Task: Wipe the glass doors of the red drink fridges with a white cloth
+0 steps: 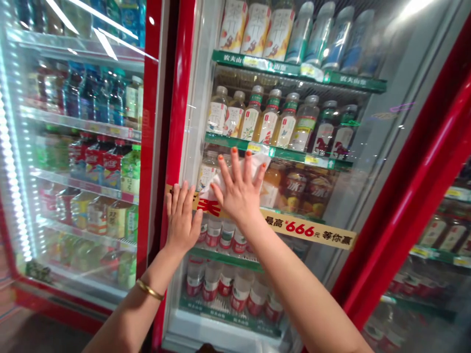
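Note:
My right hand (pixel 240 189), fingers spread wide with orange nails, lies flat over a white tissue or thin cloth (pixel 262 161) against the glass door (pixel 316 274) of a red-framed drinks cooler. Part of the cloth shows above and left of the fingers; the rest is hidden under the palm. Lower and to the left, my left hand (pixel 182 218) rests with its fingers stretched out at the door's left edge, by the red frame (pixel 183 98). It holds nothing. A tan sticker strip (pixel 309 229) with red and black lettering runs across the glass, partly covered by both hands.
Behind the glass, shelves hold rows of bottles (pixel 269 117) and cans. Another lit cooler (pixel 142 147) with bottled drinks stands at the left. At the right, a slanting red frame (pixel 408 162) borders a further cooler. Light reflections lie on the glass.

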Available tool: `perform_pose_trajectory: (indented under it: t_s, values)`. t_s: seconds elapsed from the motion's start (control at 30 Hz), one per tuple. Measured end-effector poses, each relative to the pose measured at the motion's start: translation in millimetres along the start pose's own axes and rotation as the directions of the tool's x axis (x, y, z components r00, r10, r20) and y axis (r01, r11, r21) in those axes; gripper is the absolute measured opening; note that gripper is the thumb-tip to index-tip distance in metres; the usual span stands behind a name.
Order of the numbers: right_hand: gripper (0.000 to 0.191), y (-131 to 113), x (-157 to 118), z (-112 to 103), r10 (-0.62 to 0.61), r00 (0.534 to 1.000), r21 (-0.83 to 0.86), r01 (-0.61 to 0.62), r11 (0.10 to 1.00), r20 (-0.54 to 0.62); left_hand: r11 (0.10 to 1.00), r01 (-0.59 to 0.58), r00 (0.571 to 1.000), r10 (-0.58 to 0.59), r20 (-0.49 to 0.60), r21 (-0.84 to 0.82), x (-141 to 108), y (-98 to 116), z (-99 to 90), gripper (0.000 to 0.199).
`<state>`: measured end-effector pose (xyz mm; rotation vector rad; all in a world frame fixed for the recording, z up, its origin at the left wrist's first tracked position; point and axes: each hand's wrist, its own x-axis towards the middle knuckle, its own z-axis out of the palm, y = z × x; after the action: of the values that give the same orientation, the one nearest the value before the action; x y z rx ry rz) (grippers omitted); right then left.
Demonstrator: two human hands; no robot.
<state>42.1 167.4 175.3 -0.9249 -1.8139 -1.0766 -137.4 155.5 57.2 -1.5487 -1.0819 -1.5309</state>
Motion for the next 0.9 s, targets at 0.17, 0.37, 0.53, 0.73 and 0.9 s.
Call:
perform_pose_trajectory:
  t_s: [0.17, 0.37, 0.53, 0.73, 0.9]
  values:
    - [0.087, 18, -26, -6, 0.199, 0.978, -0.048, -0.202, 0.978, -0.057, 0.999, -0.019, 1.000, 0.018, -0.006, -0.032, -8, -2, 3.8, 0.072]
    - [0.074, -41, -8, 8, -0.160, 0.981, 0.123, 0.147, 0.981, 0.107, 0.999, -0.045, 0.999, 0.044, -0.008, -0.028, -14, -8, 5.5, 0.078]
    - [0.078, -30, 50, -2, -0.121, 0.992, 0.106, 0.116, 0.988, 0.039, 0.998, -0.054, 0.998, 0.055, 0.026, -0.030, -15, -10, -3.4, 0.078]
    - [0.079, -23, -27, 8, 0.008, 1.000, 0.070, -0.008, 0.997, -0.004, 0.996, -0.082, 0.996, 0.083, 0.027, -0.035, 9, -2, -10.5, 0.074]
    - [0.072, -39, -29, 16, -0.257, 0.963, 0.162, 0.241, 0.957, 0.086, 0.989, -0.139, 0.989, 0.141, 0.038, -0.053, 28, -5, -1.5, 0.074]
